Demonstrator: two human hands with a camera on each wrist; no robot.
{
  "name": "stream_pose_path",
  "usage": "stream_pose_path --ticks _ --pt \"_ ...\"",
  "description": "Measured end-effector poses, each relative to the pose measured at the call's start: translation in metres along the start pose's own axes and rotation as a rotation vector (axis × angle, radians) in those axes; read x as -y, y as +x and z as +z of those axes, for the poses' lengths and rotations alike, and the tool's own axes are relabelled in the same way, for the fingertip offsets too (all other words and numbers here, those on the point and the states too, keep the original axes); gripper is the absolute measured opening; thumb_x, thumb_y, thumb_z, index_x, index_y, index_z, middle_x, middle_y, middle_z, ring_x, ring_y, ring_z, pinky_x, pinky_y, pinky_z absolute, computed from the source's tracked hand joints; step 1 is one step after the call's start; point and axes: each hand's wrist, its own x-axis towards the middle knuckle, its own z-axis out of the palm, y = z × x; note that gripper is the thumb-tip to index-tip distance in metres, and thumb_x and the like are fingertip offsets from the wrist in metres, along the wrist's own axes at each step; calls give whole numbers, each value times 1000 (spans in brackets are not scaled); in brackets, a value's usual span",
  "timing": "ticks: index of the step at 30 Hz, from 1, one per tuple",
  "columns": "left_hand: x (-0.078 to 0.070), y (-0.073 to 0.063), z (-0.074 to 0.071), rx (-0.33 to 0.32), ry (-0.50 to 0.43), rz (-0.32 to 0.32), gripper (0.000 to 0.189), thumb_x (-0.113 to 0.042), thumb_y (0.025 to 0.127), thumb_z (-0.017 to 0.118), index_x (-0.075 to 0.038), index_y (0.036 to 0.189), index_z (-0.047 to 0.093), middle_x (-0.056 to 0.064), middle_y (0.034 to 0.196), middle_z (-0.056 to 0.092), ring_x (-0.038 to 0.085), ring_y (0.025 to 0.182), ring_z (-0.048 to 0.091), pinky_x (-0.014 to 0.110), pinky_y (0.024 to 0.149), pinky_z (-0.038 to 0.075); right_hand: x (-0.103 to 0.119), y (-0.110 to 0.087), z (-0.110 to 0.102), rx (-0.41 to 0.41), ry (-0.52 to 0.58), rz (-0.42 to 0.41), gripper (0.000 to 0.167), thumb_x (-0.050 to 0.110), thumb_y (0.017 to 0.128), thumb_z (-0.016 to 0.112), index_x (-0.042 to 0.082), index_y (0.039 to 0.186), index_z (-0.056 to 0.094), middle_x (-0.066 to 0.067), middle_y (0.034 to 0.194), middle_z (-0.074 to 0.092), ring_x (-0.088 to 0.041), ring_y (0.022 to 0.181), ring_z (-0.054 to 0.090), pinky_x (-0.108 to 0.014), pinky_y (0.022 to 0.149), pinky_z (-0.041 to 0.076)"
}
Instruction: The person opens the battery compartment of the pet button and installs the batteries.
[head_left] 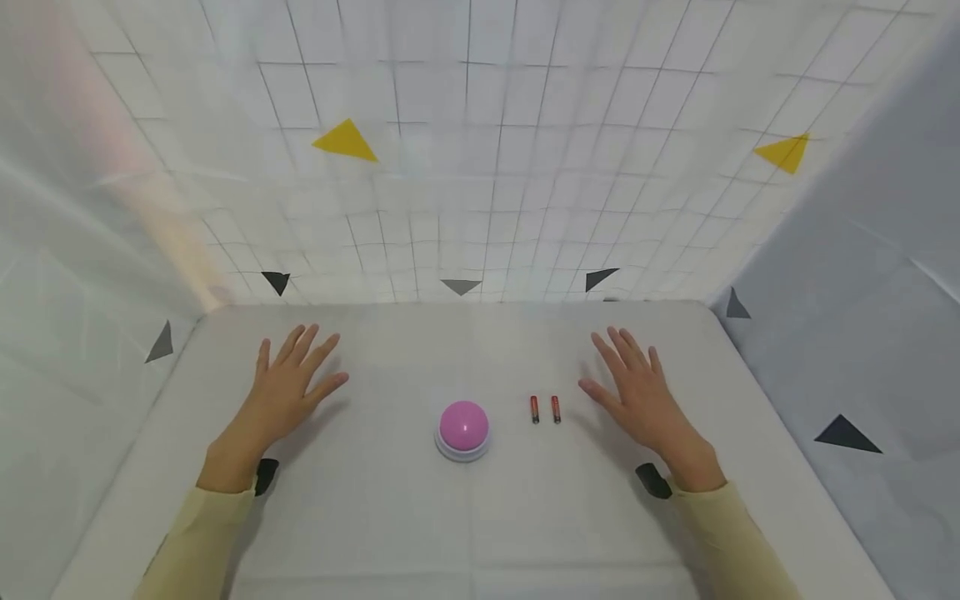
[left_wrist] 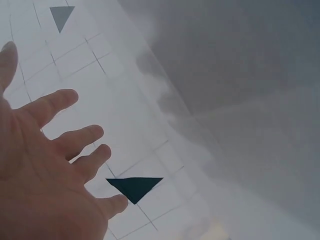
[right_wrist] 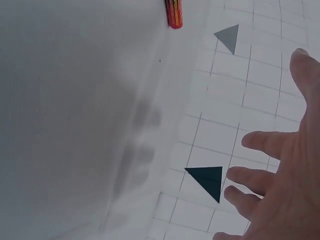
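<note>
A pink dome-shaped push button (head_left: 463, 426) on a white round base stands on the white table, between the two hands. To its right lie two small red batteries, the left battery (head_left: 535, 409) and the right battery (head_left: 556, 409), side by side and roughly parallel. My left hand (head_left: 288, 392) hovers at the left with fingers spread, holding nothing. On the other side my right hand (head_left: 637, 400) is spread too, its thumb nearest the batteries. One red battery end (right_wrist: 174, 14) shows at the top of the right wrist view.
White cloth covers the table (head_left: 360, 517). Behind it rises a white back wall (head_left: 480, 192) with grid lines and yellow, grey and black triangles. Grey-white side sheets (head_left: 885, 333) flank the table. Each wrist wears a dark strapped device (head_left: 653, 481).
</note>
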Motion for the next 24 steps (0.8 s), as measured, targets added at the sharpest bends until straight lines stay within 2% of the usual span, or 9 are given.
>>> stream_pose_path --ticks 10,19,24 --pt "-19 9 14 33 -12 49 72 -57 106 56 -17 163 40 22 172 25 42 162 13 78 122 -1 17 5 8 66 13 -11 82 55 105 59 16 168 26 -20 174 21 -41 162 12 -74 126 5" --pt "-40 8 14 23 8 96 68 -52 105 60 -15 160 46 23 170 32 43 161 20 78 123 4 30 7 16 63 21 -50 79 53 105 60 15 167 29 -19 173 25 -41 162 15 -75 124 11" --pt "-52 9 22 36 2 137 76 -57 104 60 -16 164 38 20 170 32 40 161 21 76 124 6 44 7 18 65 24 -81 80 53 103 63 15 166 32 -18 173 27 -40 161 17 -75 124 13"
